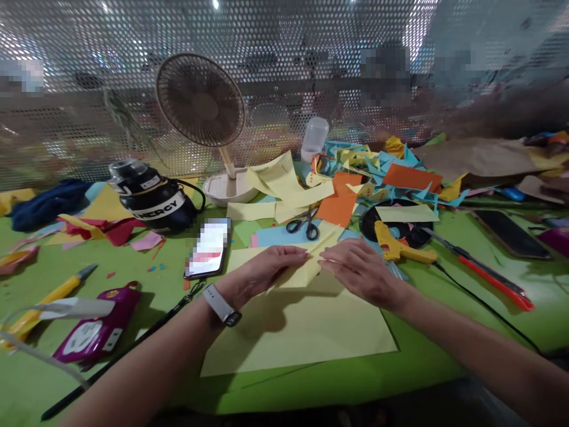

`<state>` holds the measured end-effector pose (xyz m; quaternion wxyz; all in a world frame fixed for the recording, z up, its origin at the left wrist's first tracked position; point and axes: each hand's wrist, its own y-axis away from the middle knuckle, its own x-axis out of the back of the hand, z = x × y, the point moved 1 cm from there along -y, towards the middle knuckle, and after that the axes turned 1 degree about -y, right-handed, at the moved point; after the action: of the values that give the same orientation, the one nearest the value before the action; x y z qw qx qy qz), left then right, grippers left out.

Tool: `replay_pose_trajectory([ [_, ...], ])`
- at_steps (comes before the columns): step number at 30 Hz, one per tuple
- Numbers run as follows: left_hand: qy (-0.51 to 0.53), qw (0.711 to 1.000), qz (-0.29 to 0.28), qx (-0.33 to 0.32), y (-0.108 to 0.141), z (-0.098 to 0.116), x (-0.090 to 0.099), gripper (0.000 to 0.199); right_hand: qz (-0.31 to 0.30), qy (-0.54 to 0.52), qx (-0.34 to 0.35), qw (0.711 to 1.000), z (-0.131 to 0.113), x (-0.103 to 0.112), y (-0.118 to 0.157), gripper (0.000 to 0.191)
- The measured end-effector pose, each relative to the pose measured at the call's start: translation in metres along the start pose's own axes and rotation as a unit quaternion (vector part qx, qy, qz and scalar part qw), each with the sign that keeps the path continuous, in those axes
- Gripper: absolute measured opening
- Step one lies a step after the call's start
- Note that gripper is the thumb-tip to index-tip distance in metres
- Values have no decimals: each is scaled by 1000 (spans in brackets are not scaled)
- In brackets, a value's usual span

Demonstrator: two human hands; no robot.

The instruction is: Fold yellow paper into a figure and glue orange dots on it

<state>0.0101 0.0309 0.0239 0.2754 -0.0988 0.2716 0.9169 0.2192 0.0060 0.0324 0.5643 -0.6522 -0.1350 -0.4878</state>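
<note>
Between my two hands is a folded piece of pale yellow paper [306, 274], raised a little above the table. My left hand [271, 265], with a grey-strapped watch on its wrist, pinches its left side. On the right side, my right hand [358, 267] has its fingers pressed together on the same paper. Under both hands a large pale yellow sheet [306, 338] lies flat. Just beyond them are black-handled scissors [304, 226] on a blue sheet [273, 237]. To the right of my right hand rests a yellow glue gun [402, 246].
A lit phone [208, 248], a black bottle [153, 198] and a desk fan [200, 101] stand or lie left. Paper scraps [368, 157] heap at the back. A red-handled cutter [493, 279] and dark phone [511, 233] lie right. A purple power strip [100, 326] is front left.
</note>
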Motion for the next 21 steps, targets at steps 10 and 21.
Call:
replay_pose_trajectory([
  [10, -7, 999, 54, -2, -1, -15, -2, 24, 5, -62, -68, 996, 17, -3, 0, 22],
  [21, 41, 996, 56, -54, -2, -26, -7, 24, -26, -80, -76, 994, 19, 5, -3, 24],
])
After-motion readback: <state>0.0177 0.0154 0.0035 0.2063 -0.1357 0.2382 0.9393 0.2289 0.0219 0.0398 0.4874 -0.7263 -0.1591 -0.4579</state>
